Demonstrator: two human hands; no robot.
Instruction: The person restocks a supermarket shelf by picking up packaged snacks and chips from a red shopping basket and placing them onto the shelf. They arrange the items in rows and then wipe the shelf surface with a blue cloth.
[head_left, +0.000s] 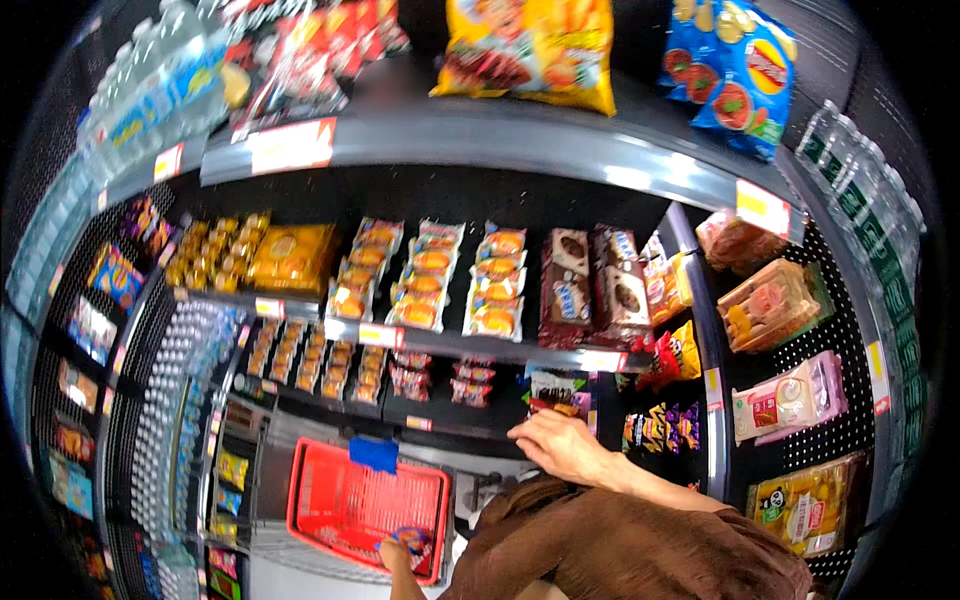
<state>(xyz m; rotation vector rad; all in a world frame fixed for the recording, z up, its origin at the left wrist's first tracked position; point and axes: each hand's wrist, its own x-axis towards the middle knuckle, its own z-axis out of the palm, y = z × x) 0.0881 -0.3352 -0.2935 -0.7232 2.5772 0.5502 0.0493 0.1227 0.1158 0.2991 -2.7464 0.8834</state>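
My right hand (561, 448) reaches in from the lower right, its fingers loosely bent, with no item visible in it. It overlaps the front of a low shelf, just below a dark snack packet (555, 390); whether it touches the shelf edge is unclear. My left hand (395, 556) is lower down, over the near part of a red plastic shopping basket (296, 495). Beside its fingers is a small blue item (412, 538), perhaps a packet; the grip is too small to make out. A blue piece (373, 455) sits on the basket's far rim.
Packaged buns (424, 285) and brown snack packs (568, 292) line the middle shelf (480, 346). Above it juts a grey shelf edge (465, 146) with a yellow snack bag (529, 56). Pegboard shelving (810, 405) flanks the right; water bottles (154, 90) stand left.
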